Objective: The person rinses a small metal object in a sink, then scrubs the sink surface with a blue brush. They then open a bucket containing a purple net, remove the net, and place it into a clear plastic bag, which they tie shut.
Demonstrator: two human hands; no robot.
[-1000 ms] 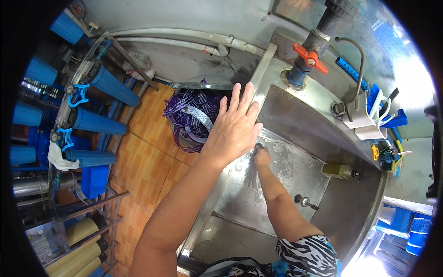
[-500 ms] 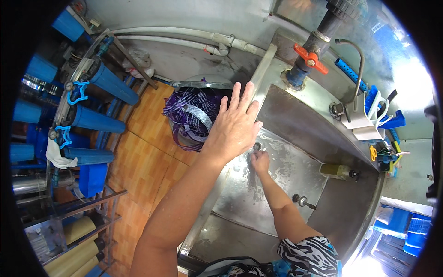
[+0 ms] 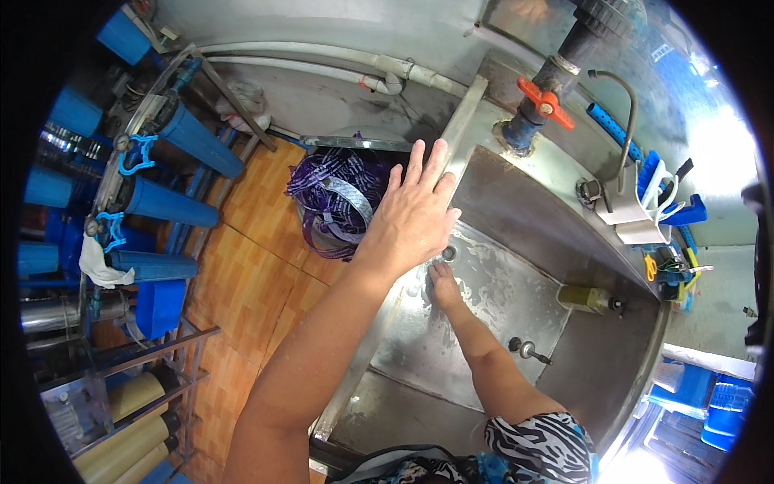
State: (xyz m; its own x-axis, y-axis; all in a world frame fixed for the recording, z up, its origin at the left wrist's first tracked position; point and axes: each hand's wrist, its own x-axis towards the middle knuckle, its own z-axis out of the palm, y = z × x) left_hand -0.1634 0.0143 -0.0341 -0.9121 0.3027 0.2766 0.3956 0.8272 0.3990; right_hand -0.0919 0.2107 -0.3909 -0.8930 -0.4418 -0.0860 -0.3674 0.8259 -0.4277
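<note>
I see the left hand (image 3: 411, 214) splayed; right hand (image 3: 444, 286), fingers uncurled, drain (image 3: 448, 253) at its twelve o'clock, could skid on wet steel sink (image 3: 508, 298).

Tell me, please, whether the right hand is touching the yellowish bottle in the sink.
Apart. The head view shows a wide stretch of bare sink floor between the right hand and the yellowish bottle.

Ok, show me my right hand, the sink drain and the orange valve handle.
Right hand (image 3: 443, 288): head view, back of the hand.
Sink drain (image 3: 449, 254): head view, middle of its round fitting.
Orange valve handle (image 3: 547, 102): head view, its hub.
</note>
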